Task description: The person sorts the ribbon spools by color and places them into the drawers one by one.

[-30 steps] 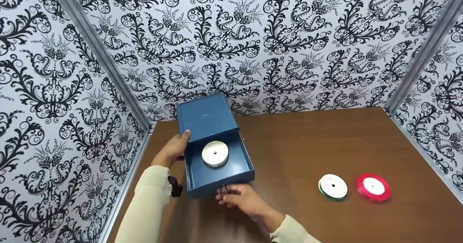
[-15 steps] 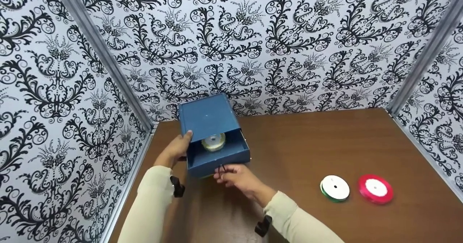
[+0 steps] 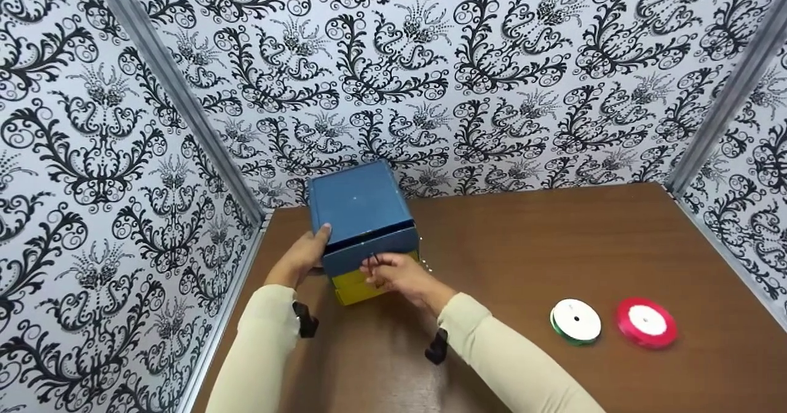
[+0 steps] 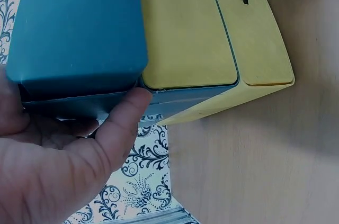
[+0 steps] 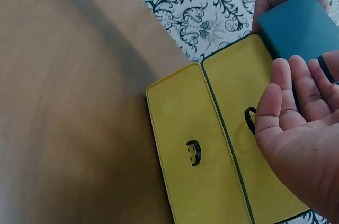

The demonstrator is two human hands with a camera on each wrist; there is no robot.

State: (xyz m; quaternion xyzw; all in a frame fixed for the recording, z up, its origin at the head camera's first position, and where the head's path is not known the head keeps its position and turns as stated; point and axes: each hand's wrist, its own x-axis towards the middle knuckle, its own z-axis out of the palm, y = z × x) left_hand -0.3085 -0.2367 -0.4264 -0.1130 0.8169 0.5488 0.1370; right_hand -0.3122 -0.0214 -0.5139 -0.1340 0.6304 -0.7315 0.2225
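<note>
A small drawer cabinet (image 3: 359,198) with a blue top stands at the back left of the table. Its blue top drawer (image 3: 345,257) is pushed nearly all the way in, leaving a narrow dark gap under the top panel. Two yellow drawers (image 3: 353,293) sit below it, each with a dark loop in the wrist views. My left hand (image 3: 302,254) grips the cabinet's left side, thumb at the top edge. Between thumb and fingers, my right hand (image 3: 399,276) pinches the blue drawer's dark loop pull (image 5: 324,69). The drawer's inside is hidden.
To the right on the brown table (image 3: 522,247) lie a white-faced spool of green ribbon (image 3: 576,321) and a spool of red ribbon (image 3: 647,322). Patterned walls (image 3: 492,93) enclose the back and sides, close behind the cabinet.
My right hand has pushed the blue drawer inward, away from me. The pale ribbon spool inside it has gone out of sight, and the yellow drawers below have come into view. My left hand keeps its hold.
</note>
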